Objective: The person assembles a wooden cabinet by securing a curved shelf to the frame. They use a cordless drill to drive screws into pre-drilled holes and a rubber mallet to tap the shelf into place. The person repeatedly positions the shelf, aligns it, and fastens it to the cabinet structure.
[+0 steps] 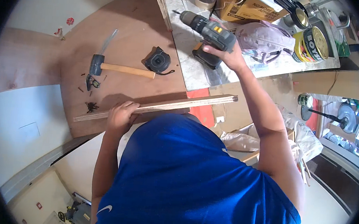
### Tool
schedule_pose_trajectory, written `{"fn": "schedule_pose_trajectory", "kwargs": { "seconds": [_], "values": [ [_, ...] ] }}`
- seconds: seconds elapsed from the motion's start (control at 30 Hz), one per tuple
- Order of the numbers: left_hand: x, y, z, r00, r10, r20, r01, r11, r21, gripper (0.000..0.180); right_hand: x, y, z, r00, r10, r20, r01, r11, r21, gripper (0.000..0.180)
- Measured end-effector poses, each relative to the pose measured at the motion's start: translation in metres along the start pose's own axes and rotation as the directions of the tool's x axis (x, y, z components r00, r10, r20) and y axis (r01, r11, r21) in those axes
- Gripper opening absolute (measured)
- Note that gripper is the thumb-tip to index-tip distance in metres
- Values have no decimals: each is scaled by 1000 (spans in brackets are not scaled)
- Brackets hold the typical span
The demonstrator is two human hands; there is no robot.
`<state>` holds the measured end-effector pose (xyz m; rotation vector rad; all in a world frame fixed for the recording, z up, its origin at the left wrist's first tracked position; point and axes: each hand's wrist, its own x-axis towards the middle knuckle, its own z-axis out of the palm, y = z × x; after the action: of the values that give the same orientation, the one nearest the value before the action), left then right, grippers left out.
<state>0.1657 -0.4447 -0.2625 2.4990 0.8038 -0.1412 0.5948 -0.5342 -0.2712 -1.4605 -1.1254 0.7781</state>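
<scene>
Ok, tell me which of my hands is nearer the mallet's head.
Left. Your left hand, on the wooden board, is below and slightly right of the mallet's head; your right hand, holding the drill, is well to its right.

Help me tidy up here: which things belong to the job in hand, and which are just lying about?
Likely in the job:
Drill, in the right hand
Wooden board, held by the left hand
Mallet and tape measure, probably, lying nearby

Seemingly just lying about:
Tape roll
Cardboard box
Pale purple bag
Yellow tin
</scene>
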Motion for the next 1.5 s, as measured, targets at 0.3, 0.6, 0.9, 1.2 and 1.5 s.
{"fn": "schedule_pose_trajectory", "kwargs": {
  "seconds": [0.3, 0.6, 0.9, 1.2, 1.5],
  "values": [
    [-45, -4, -120, 903, -55, -427, 142, 974, 176, 31, -26, 2, -18, 998, 1, 67, -3, 1000, 31, 117],
    [-71, -2, -169, 783, 104, -613, 155, 922, 355, 31, -66, -93, -56, 934, -265, -238, 282, 959, 39, 117],
    [-96, 64, -266, 413, 558, -720, 291, 668, 685, 20, -3, -217, 68, 786, -397, 473, 588, 716, -376, 117],
    [-97, 108, -307, 46, 532, -845, 220, 820, 528, 52, 23, -173, 223, 818, -538, 206, 552, 834, -14, 136],
    [-64, 81, -296, -94, -158, -983, -476, 874, -95, 50, 6, -217, 312, 711, -670, 214, 687, 727, -3, 129]
  ]
}}
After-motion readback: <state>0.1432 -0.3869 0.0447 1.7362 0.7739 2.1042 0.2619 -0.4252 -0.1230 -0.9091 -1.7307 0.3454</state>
